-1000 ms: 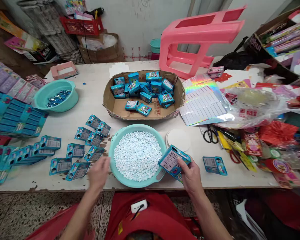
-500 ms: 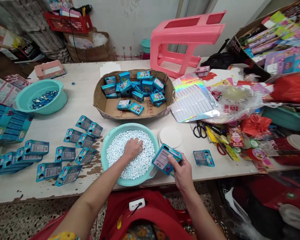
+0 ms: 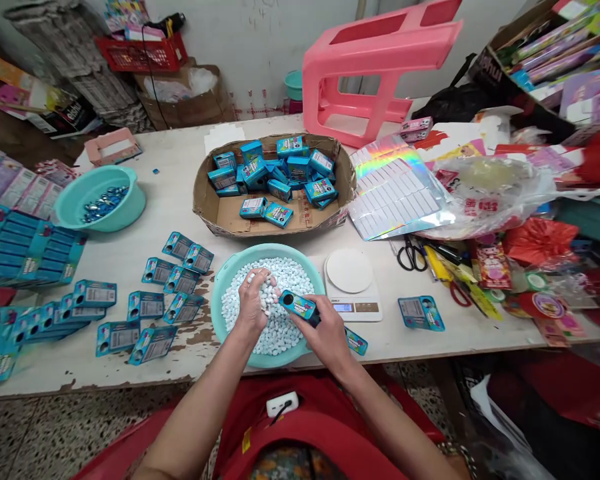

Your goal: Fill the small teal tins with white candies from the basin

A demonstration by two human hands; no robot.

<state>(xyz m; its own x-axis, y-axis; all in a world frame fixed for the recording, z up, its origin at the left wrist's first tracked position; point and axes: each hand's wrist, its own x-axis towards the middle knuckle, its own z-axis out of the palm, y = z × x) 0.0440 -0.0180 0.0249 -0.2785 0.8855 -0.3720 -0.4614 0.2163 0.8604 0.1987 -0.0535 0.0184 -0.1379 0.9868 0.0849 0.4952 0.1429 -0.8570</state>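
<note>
Above a turquoise basin (image 3: 218,303) full of small white pellets (image 3: 280,341), my left hand (image 3: 253,303) is closed round a clump of the pellets. My right hand (image 3: 327,333) grips a small blue box (image 3: 298,305) over the basin's right side. The box's end with a dark round hole points at my left hand, close to its fingers. A second blue box (image 3: 356,341) shows just right of my right hand; whether it is held or lies on the table I cannot tell. Behind them stands a white scale (image 3: 353,277) with a lit display.
A cut cardboard box (image 3: 220,223) of blue boxes stands behind the basin. More blue boxes (image 3: 147,305) stand at left, near a smaller turquoise basin (image 3: 100,217) of shiny blue pieces. Scissors (image 3: 411,255), a single blue box (image 3: 421,313) and a pink stool (image 3: 320,93) are at right.
My left hand has risen out of the pellets with a clump in it. My right hand has moved left over the basin, turning the box's hole towards my left hand. The scale is now uncovered.
</note>
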